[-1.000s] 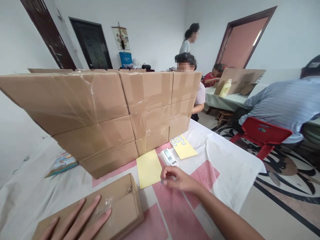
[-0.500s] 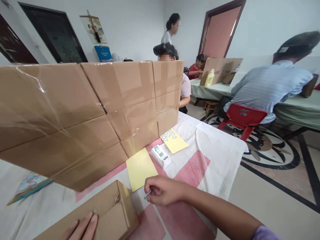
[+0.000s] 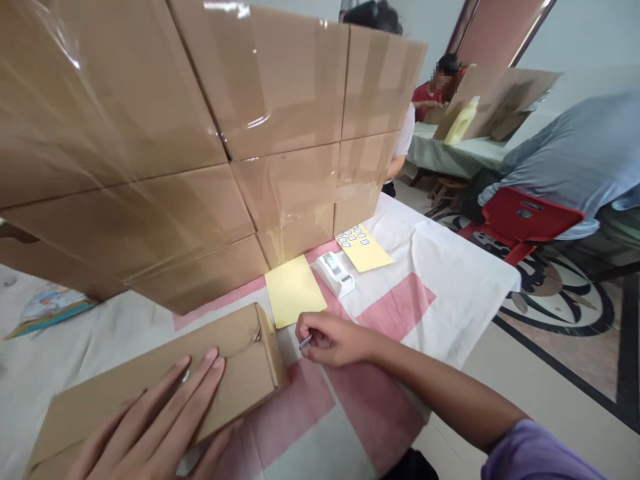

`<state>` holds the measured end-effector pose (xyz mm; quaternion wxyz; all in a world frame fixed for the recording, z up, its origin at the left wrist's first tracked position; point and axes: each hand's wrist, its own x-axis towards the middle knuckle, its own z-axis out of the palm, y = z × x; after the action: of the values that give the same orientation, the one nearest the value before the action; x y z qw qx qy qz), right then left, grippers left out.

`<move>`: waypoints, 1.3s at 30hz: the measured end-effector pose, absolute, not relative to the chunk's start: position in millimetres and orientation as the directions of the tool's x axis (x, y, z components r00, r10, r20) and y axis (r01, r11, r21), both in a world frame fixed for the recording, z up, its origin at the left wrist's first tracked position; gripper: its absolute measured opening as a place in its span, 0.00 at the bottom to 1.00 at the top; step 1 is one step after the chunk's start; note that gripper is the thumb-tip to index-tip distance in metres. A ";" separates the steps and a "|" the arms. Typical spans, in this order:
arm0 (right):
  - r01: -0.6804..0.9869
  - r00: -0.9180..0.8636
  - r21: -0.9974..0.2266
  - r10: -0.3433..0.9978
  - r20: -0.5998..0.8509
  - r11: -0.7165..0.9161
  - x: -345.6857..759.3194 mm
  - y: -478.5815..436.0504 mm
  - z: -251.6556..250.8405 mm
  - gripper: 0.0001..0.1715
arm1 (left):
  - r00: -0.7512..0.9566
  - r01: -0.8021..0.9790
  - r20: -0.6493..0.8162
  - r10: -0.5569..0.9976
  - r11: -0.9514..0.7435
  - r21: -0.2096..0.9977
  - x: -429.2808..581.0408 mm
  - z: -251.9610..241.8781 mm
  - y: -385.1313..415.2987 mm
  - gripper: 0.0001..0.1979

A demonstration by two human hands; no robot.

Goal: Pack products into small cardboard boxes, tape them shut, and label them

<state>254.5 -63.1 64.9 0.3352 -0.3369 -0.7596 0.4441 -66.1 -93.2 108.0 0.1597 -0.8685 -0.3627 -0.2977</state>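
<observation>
The closed carton (image 3: 143, 373) is touched by the spread left hand (image 3: 155, 427); beside it, a slim object (image 3: 305, 342) is held unreleased, right hand (image 3: 334, 339) curled.

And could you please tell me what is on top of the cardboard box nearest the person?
The left hand rests on the cardboard box, with a small shiny spot showing between two fingers. Whatever lies beneath the hand is covered.

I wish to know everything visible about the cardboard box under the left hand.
The box is long, low, brown, seemingly cardboard, its top apparently closed. Near its right end is a small crumpled spot. It lies slantwise on the pink-and-white cloth, apart from the stacked boxes behind; the left hand rests on top, partly hiding it.
</observation>
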 end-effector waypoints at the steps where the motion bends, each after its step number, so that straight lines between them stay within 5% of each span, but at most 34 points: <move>1: 0.201 -0.560 -0.899 0.798 0.221 0.389 255.2 -62.6 65.8 0.12 | 0.571 0.737 0.610 0.549 -0.670 -0.088 -64.9 111.8 -95.5 0.32; 9: 0.158 -0.603 -0.831 0.718 0.346 0.534 259.7 -60.3 75.3 0.18 | 0.554 0.765 0.546 0.628 -0.643 -0.037 -53.0 131.6 -105.2 0.31; 18: 0.219 -0.711 -0.732 0.619 0.333 0.645 253.9 -49.5 70.9 0.04 | 0.554 0.775 0.485 0.677 -0.633 -0.003 -50.6 139.5 -108.0 0.32; 32: 0.127 -0.671 -0.820 0.657 0.344 0.558 240.2 -40.1 61.1 0.07 | 0.520 0.804 0.416 0.746 -0.592 0.056 -51.6 138.9 -112.4 0.35; 36: 0.097 -0.573 -0.892 0.757 0.313 0.442 233.7 -30.3 49.7 0.33 | 0.553 0.783 0.419 0.720 -0.621 0.034 -53.1 139.3 -109.9 0.35; 39: 0.079 -0.610 -0.930 0.755 0.240 0.359 230.6 -25.2 42.6 0.33 | 0.585 0.761 0.425 0.690 -0.648 0.005 -52.7 140.6 -106.7 0.33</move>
<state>230.6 -25.2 42.6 0.3429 -0.2781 -0.7497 0.4930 -52.7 -106.7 140.6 0.0893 -0.8858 -0.4097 -0.1989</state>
